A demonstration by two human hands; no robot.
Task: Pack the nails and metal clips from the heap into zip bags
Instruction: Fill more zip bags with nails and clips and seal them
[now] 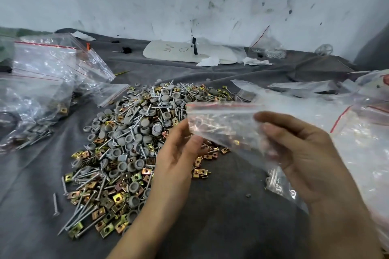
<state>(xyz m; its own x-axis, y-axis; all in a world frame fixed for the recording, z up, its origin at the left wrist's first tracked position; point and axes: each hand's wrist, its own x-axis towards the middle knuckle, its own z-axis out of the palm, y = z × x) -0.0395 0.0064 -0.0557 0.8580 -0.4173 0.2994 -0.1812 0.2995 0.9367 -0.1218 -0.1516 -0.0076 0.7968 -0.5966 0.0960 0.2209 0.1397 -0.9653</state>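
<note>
While the heap (134,143) in the middle of the frame stays this big, we judge the task well short of done. Nails (88,212), metal clips (117,196) and grey caps (134,187) lie mixed on the grey cloth (221,212), with a few stray nails loose at lower left. Done so far, as far as we can see: filled bags (31,132) at the left edge show nails and clips through the plastic, and a bag with nails (275,181) sits at lower right, partly behind the right hand (305,153). That hand grasps a zip bag (227,126) in mid-air over the heap's right side, thumb in front and fingers behind. The left hand (179,153) pinches its left edge. The red zip strip is on top. The bag looks empty, but blur and the clips showing through it leave us unsure. Spare bags (357,132) are piled at right. Left to do, in our judgement: open this bag, fill it, seal it, and repeat many times.
</note>
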